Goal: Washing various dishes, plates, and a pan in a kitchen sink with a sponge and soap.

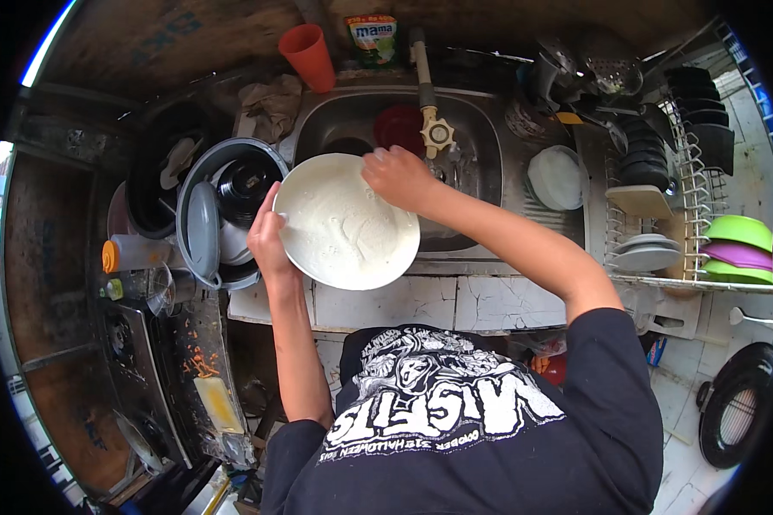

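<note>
A large white plate (344, 225), wet with suds or residue across its face, is tilted above the front left of the steel sink. My left hand (272, 235) grips its left rim, with the thumb on the face. At the upper right of the plate is my right hand (393, 177), its fingers curled against the surface near the rim. Whether something is inside those fingers is hidden. Behind the plate, the steel sink (489, 161) holds a red dish (399, 127). Over it stands a tap with a cream star-shaped handle (438, 134); water seems to run below.
Left of the plate, a grey basin (190, 167) holds black and grey dishes. A red cup (307, 58) and a dish-soap pouch (372, 42) stand behind the sink. To the right are a white bowl (557, 177) and a loaded wire dish rack (689, 212). A gas stove (145, 380) is at lower left.
</note>
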### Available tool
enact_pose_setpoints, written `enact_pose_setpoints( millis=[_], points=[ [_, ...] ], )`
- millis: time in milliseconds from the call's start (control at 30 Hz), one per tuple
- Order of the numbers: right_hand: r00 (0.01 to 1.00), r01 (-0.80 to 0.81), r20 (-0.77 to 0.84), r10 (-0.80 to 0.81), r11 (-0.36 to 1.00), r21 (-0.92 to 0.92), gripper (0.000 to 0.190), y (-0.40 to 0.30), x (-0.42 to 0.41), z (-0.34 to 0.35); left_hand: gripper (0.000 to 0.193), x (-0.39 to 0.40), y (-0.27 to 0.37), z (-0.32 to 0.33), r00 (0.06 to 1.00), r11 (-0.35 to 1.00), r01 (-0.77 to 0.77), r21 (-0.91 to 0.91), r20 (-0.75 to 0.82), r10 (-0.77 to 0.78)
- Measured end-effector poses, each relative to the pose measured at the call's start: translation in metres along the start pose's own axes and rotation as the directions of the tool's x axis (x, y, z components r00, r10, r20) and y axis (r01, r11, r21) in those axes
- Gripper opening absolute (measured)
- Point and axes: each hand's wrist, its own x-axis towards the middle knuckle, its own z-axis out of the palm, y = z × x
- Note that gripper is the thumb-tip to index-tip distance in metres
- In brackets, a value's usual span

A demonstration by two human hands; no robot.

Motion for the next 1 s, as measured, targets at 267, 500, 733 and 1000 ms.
enact_pose_setpoints(
  millis=[267,500,733,1000],
  points=[
    [0.913,-0.273,0.408,-0.003,0.739,0.617,0.024,-0.001,-0.037,-0.044,0.056,-0.003,-0.005,0.000,0.991,0.993,-0.051,-0.106,-0.127,0.037],
    [0.922,-0.367,0.374,0.103,0.543,0.755,0.029,-0.068,-0.001,-0.047,0.054,-0.006,-0.023,0.032,0.992,0.991,-0.070,-0.113,-0.108,0.057],
    [0.920,-0.315,-0.042,0.389,0.801,0.510,0.024,-0.048,0.051,-0.018,0.056,-0.009,-0.034,0.015,0.998,0.972,0.040,-0.233,0.052,-0.029],
    [0.778,-0.608,0.101,0.620,0.703,0.369,0.019,-0.060,0.054,-0.008,0.061,-0.009,-0.034,0.001,0.994,0.983,0.054,-0.178,0.103,-0.036]
  ],
)
